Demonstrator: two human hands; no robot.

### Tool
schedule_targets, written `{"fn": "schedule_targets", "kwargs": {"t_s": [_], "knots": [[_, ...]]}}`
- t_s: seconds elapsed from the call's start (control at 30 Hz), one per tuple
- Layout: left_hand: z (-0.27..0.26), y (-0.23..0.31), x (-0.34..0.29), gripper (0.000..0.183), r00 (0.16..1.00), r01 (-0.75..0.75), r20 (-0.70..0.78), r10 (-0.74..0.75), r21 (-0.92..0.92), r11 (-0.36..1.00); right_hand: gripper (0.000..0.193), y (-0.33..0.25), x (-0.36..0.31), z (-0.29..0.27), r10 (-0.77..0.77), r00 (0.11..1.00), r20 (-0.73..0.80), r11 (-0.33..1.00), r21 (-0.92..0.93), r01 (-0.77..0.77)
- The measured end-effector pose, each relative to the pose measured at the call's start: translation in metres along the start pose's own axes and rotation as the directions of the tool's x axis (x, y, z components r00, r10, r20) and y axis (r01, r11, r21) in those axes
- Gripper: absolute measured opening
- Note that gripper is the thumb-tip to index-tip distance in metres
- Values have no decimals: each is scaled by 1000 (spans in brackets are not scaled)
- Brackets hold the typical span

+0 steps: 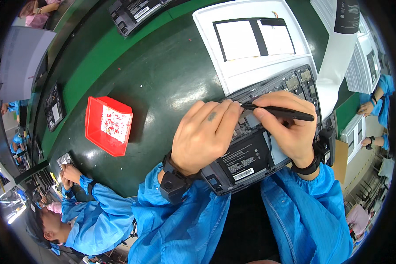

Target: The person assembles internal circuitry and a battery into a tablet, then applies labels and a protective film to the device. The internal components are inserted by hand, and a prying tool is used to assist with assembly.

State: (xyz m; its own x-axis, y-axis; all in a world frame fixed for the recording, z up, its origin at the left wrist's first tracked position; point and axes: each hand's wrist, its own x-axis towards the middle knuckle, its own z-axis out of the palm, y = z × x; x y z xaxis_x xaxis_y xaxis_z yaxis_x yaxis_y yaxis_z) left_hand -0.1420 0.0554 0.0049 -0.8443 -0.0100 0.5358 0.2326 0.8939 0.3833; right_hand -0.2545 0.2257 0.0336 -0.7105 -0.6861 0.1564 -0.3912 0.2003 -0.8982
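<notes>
An opened laptop chassis [301,90] with bare circuit boards lies tilted in front of me at the table's near edge. A black battery [242,160] with a printed label sits in its near part. My right hand [295,125] pinches slim black tweezers [290,113] like a pen, their tip pointing left at the chassis. Close against that tip, my left hand [202,136] rests over the chassis with its fingers curled together. Whatever its fingertips hold or press is hidden beneath them.
Left of the chassis stands a red bin [114,147] holding small white pieces. Beyond it lies a white foam tray [209,26] with a flat battery pack [237,39]. White trays [361,70] are stacked at right. A co-worker's hands [70,174] handle a small part at left.
</notes>
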Motion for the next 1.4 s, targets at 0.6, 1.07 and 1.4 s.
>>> {"fn": "schedule_targets", "kwargs": {"t_s": [0.6,1.07,1.4], "knots": [[0,3,2,27,1000,30,-5,-30,-17,999,14,-3,2,-2,37,999,-21,999,-6,-37],[2,1,2,25,999,44,4,-44,-18,999,14,-2,5,0,62,998,-11,998,17,-62],[2,3,1,28,999,49,-18,-49,-4,999,14,0,3,-3,32,999,44,999,26,-34]]}}
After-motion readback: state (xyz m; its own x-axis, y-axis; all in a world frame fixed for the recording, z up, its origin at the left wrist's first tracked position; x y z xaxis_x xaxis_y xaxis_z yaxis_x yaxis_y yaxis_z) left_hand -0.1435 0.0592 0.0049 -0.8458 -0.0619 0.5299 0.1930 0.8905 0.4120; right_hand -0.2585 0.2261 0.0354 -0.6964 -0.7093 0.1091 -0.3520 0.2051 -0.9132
